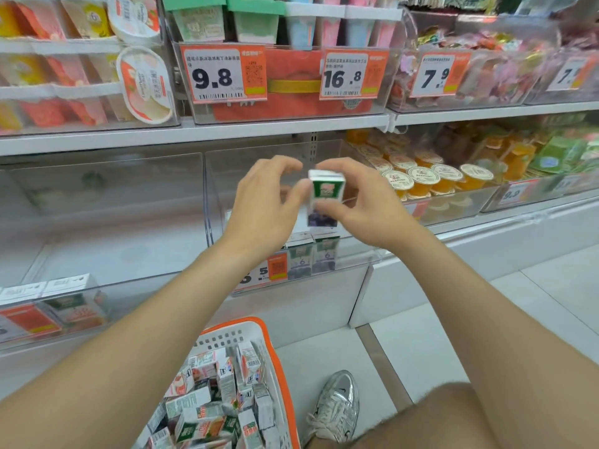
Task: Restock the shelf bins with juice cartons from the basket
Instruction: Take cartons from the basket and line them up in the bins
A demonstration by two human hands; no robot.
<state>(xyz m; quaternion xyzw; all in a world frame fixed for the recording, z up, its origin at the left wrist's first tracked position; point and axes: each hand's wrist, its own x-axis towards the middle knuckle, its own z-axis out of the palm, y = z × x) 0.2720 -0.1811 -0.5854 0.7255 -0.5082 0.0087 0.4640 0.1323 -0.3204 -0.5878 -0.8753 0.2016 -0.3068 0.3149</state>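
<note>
Left hand (259, 202) and right hand (359, 202) both pinch one small green-and-white juice carton (324, 196), upright above the clear plastic shelf bin (220, 202). A white orange-rimmed plastic basket (275, 354) of more cartons sits on the floor (421, 351) below.

Print on carton (325, 196) between fingers too blurred to read. Left hand (259, 205) fingertips (293, 163) smeared; contact with carton unclear. Price tag (270, 270) below fingers half hidden by left wrist. Basket (275, 354) cut by bottom edge.
</note>
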